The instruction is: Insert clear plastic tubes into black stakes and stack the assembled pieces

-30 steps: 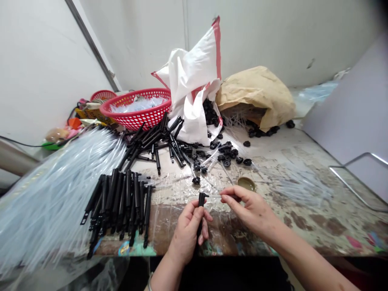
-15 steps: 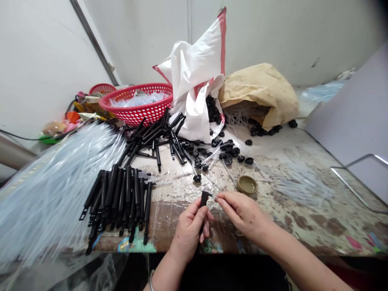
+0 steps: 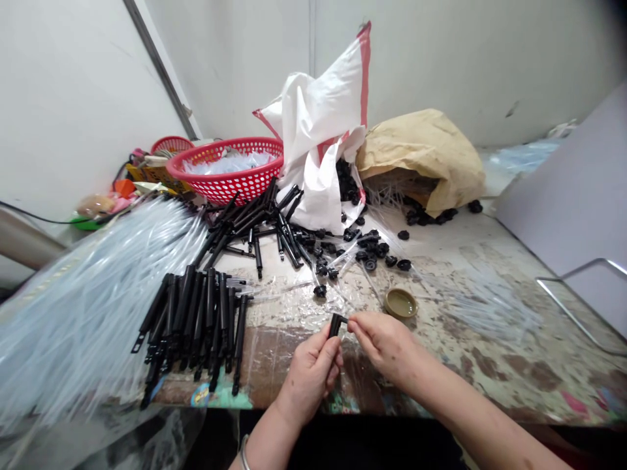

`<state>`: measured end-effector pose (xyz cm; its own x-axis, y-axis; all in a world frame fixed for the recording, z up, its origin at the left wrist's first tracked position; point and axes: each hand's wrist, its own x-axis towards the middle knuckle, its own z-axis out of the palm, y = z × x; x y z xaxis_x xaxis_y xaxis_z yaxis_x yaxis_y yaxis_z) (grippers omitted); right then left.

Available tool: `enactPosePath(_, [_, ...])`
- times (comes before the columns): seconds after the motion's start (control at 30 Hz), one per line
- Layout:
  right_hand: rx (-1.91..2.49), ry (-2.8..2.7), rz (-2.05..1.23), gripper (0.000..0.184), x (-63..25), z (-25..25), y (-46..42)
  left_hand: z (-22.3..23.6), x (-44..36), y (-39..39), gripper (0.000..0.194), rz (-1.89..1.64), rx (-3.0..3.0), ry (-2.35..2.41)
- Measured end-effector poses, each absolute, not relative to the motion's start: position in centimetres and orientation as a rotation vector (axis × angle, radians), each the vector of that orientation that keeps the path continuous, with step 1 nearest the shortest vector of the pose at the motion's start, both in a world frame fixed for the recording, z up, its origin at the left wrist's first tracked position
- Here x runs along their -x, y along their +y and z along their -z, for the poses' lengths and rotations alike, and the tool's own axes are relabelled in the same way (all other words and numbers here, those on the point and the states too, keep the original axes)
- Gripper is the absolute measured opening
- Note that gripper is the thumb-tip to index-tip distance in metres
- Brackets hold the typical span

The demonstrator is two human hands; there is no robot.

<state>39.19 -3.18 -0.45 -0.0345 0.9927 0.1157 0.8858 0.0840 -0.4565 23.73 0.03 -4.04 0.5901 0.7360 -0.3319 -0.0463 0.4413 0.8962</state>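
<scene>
Near the table's front edge, my left hand [image 3: 311, 369] is wrapped round a black plastic tube [image 3: 335, 324] with a small spout sticking out at its upper right. The tube's lower part is hidden in my palm. My right hand [image 3: 389, 344] is closed in a pinch at the tip of that spout; whatever lies between its fingertips is too small to make out. Just beyond this hand stands a small round olive dish [image 3: 400, 303] with liquid in it. A black toothed cap [image 3: 320, 291] lies past my left hand.
Black tubes [image 3: 189, 307] are stacked at left beside a heap of long clear tubing [image 3: 112, 294]. Behind are a red basket [image 3: 225, 186], a white sack [image 3: 323, 111] and a tan bag [image 3: 426, 143]. More black caps [image 3: 371, 248] lie scattered mid-table. A metal wire frame [image 3: 578, 316] stands at right.
My right fingertips have come up to the spout, closing the small gap there. The black tube has shifted slightly right and down in view. The whole view has moved a little.
</scene>
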Motion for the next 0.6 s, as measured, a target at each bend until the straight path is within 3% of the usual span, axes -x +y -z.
enactPosePath(0.27, [1.641,-1.753,-0.539,0.032,-39.3,0.6,-3.5,4.5,-22.7,-0.6,0.044,-0.731,-1.277,0.943])
enactPosePath(0.47, [1.644,-1.663,-0.515,0.029,-40.7,-0.1,-3.4,0.0,-15.7,3.9,0.055,-1.198,-1.436,1.541])
enactPosePath(0.6, [1.647,-1.751,-0.536,0.026,-40.9,-0.2,-2.2,-2.7,-10.2,9.6,0.042,-1.313,-1.946,1.934])
